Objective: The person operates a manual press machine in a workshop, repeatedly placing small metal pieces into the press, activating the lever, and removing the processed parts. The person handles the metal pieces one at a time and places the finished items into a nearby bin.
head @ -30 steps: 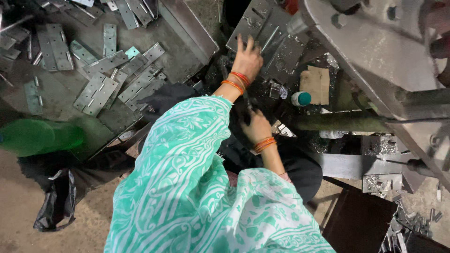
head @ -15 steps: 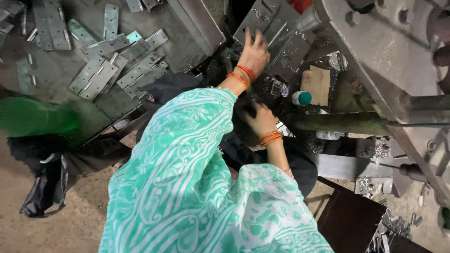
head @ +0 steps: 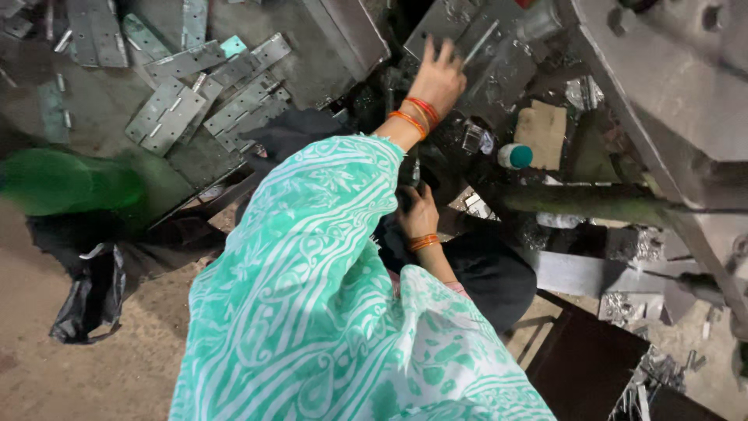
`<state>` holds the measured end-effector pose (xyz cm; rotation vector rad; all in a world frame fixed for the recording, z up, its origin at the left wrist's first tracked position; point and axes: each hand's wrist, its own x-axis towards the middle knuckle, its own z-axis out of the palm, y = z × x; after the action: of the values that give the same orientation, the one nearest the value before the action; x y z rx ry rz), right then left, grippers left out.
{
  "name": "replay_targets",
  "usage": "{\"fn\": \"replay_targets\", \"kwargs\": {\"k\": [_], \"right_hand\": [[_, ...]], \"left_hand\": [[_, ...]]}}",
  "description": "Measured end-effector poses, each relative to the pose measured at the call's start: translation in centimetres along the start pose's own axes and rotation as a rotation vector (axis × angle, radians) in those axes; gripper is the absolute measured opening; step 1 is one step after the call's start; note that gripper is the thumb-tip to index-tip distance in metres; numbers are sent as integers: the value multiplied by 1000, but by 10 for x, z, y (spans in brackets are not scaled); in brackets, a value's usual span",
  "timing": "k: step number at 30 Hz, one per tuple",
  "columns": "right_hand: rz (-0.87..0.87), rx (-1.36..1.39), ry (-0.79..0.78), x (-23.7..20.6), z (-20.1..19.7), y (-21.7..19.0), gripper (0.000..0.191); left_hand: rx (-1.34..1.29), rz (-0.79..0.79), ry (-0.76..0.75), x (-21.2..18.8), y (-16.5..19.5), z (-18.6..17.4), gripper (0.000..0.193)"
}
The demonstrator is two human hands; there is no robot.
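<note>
Reaching farther up than 1 second ago, the left hand [head: 438,76] spreads open fingers on the metal plates [head: 475,47], while the right hand [head: 419,212] rests low, grip unclear.

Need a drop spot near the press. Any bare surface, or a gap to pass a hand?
Bare dirt floor lies low left, beside the black bag. The grey tray has some bare room between the hinge plates and its raised edge. It is crowded where the left hand reaches, and around the right hand, near the capped bottle.
</note>
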<state>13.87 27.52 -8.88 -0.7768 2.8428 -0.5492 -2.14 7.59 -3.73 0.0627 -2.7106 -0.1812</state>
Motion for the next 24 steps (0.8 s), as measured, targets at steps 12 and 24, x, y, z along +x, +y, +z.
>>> {"fn": "replay_targets", "kwargs": {"k": [12, 24], "right_hand": [[-126, -73, -196, 58, -86, 5, 60], [-46, -7, 4, 0, -5, -3, 38]], "left_hand": [[-82, -54, 52, 18, 1, -17, 26], [-10, -5, 2, 14, -1, -6, 39]]}}
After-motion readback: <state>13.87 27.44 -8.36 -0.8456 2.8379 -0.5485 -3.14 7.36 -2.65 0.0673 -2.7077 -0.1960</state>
